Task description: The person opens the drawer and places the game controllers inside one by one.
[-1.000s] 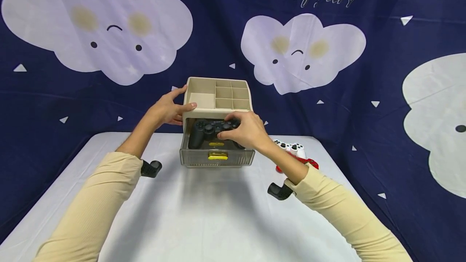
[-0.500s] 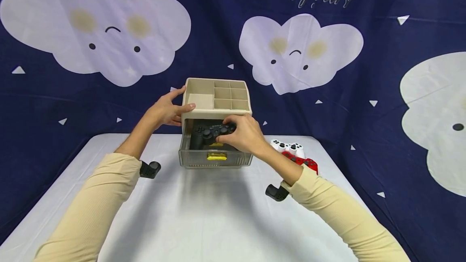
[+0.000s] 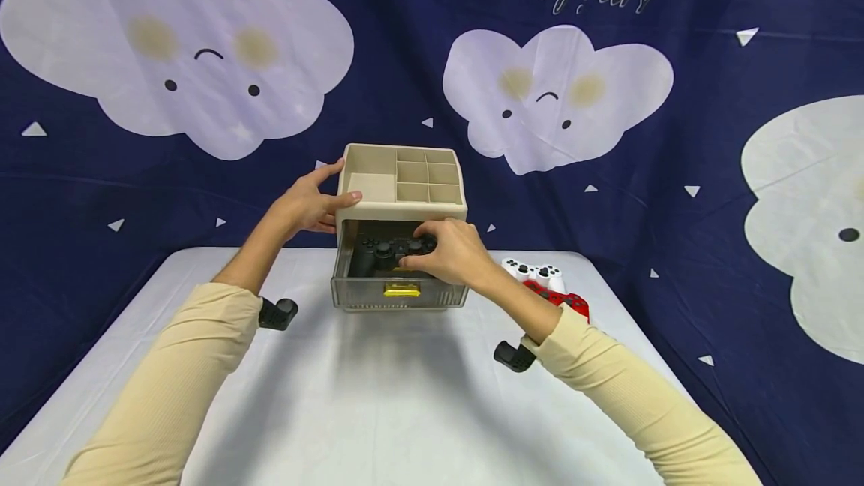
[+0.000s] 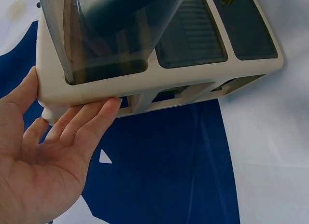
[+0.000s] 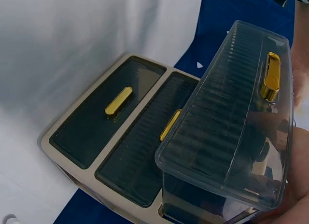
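Observation:
A beige drawer cabinet [image 3: 398, 211] stands on the table, its see-through top drawer [image 3: 364, 294] pulled out. My left hand [image 3: 304, 208] grips the cabinet's upper left side, thumb over the top rim and the other fingers along the side wall [image 4: 104, 91]. Inside the drawer lies a black game controller [image 3: 365, 259]; my right hand [image 3: 459, 252] pinches its right part between thumb and fingers, hiding that end. In the right wrist view the drawer front [image 5: 217, 113] covers most of this hand [image 5: 295, 200]. Two lower drawers with gold handles [image 5: 119, 101] are closed.
A white game controller [image 3: 555, 279] and a red one [image 3: 574, 303] lie on the white tabletop [image 3: 378, 411] at the right, close to my right forearm. Compartments [image 3: 375, 186] divide the cabinet's top. A dark blue cloud-patterned cloth [image 3: 398, 66] hangs behind.
The black controller has shifted lower and toward the drawer's front, tilting on the way, with my right hand moving along. My left hand keeps its hold on the cabinet.

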Tool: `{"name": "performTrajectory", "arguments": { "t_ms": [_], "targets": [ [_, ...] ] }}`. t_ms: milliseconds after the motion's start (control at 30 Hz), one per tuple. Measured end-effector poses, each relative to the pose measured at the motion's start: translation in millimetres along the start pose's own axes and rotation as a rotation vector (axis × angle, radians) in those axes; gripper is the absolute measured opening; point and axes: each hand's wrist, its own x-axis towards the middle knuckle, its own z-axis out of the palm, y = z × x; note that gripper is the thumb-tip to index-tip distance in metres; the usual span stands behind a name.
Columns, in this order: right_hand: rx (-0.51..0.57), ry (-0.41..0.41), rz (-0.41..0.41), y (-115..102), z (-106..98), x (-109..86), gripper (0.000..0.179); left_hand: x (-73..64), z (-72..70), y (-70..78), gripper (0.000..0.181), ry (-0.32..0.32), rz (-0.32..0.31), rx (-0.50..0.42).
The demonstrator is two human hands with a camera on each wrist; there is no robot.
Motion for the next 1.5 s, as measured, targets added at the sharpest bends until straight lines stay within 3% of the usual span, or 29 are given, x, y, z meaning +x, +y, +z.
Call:
{"name": "performTrajectory", "arguments": {
  "t_ms": [233,800,1133,1500],
  "targets": [
    [-0.035,-0.048,-0.007,0.6,-1.1,-1.0,0.052,-0.7,1.0,0.1,0.09,-0.001,-0.001,-0.001],
    [-0.03,-0.052,-0.016,2.4,1.6,-1.3,0.052,-1.2,1.0,0.6,0.088,0.017,0.006,0.005],
    [0.126,-0.047,0.026,3.3,-8.1,-2.1,0.056,-2.2,0.8,0.6,0.088,0.019,-0.002,0.003],
    [0.342,0.0,0.128,-2.7,-36.6,-11.6,0.04,-1.5,1.3,0.5,0.087,0.013,0.004,0.002]
  ]
}}
